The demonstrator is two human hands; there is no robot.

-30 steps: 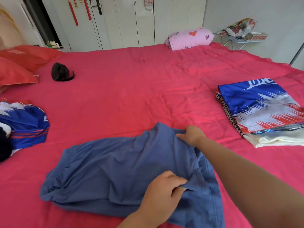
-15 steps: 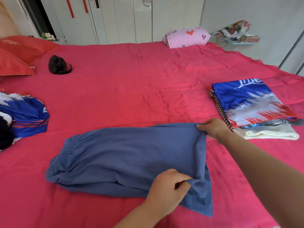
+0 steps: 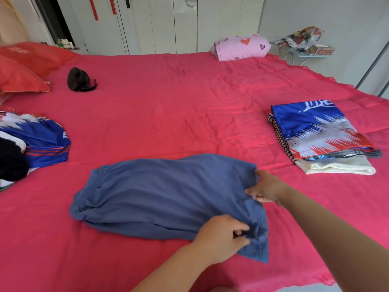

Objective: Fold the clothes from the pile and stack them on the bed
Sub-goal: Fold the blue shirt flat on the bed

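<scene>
A pair of blue shorts point(image 3: 164, 194) lies folded lengthwise across the near middle of the red bed point(image 3: 168, 114), waistband to the left. My left hand point(image 3: 223, 234) pinches the near right hem. My right hand point(image 3: 267, 187) grips the far right hem. A stack of folded clothes point(image 3: 320, 135), topped by a blue, white and red jersey, sits on the right. The unfolded pile point(image 3: 31, 142) of blue and black clothes lies at the left edge.
Red pillows point(image 3: 23, 66) lie at the far left, a small black object point(image 3: 79, 80) beside them. A pink heart-print bundle point(image 3: 242, 47) sits at the far edge. A small table with bags point(image 3: 305, 42) stands beyond the bed on the right.
Both hands pulled the right end of the shorts rightward and spread them flatter. My right hand then came back in and toward me along the hem.
</scene>
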